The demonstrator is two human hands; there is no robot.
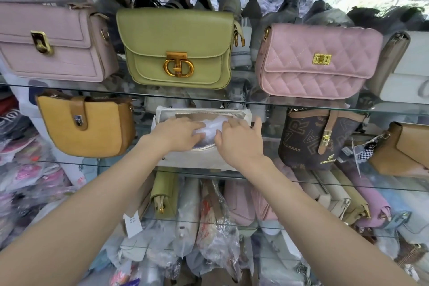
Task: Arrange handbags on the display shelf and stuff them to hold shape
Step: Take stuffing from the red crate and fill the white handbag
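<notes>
Glass display shelf [209, 97] spans the frame, upper tier across 9 to 3 o'clock. On it, left to right: mauve bag [53, 42] at 10 o'clock, green bag [176, 46] with gold clasp at 12, pink quilted bag [318, 60] at 2. Middle tier: mustard bag [86, 127] at 9 o'clock, brown monogram bag [320, 139] at 3, tan bag [404, 148] far right. Dead centre sits the white bag [202, 137], mouth unzipped and facing you, white stuffing [212, 131] showing inside. Your left hand [176, 132] lies flat, fingers straight, pressing the stuffing from 9 o'clock. Your right hand [241, 139] has fingers curled over the stuffing at the bag's opening from 3 o'clock. Bottom tier at 6 o'clock holds plastic-wrapped bags [213, 220] lying on their sides.
</notes>
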